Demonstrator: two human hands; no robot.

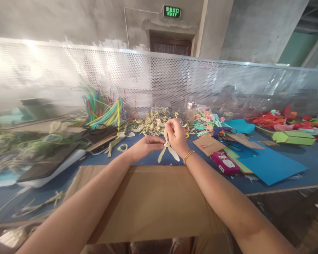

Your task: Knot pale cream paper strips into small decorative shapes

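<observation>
Pinching in the head view, the bent fingers of the person's right hand [175, 134] clasp a pale cream, knotted strip with two flat, leaf-shaped ends [172, 153] at the centre, the ends hanging below the knot. From the strip's 9 o'clock, the left hand [145, 146] brings nearly straight fingers to the knot; whether they grip it, I cannot tell. A gold chain bracelet [188, 157] circles the right wrist.

Around the strip, a brown cardboard sheet [153, 204] lies at 6 o'clock, partly over the blue tabletop [145, 161]. Toward 11 o'clock sits a heap of dry, beige, curled pieces [148, 123]; at 10, a bundle of thin, multicoloured strands [95, 109]. Between 3 and 4 rest a small purple box [225, 163] and, farther out, a flat blue sheet [272, 164].
</observation>
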